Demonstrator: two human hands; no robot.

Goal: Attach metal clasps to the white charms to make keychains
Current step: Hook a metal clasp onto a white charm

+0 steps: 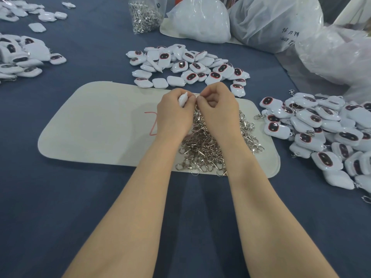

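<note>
A white charm (183,99) was gripped in the curled fingers of the left hand (173,115), above the white mat (96,125). A metal clasp (197,95) was pinched between thumb and forefinger of the right hand (218,109), just beside the charm. Loose clasps (208,149) were piled on the mat beneath both wrists. Further charms (188,65) were heaped beyond the mat on the blue cloth (60,197).

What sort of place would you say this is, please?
Probably a small assembly workshop: heaps of white charms on a blue-covered table, a pile of metal clasps, and bulk plastic bags behind.
</note>
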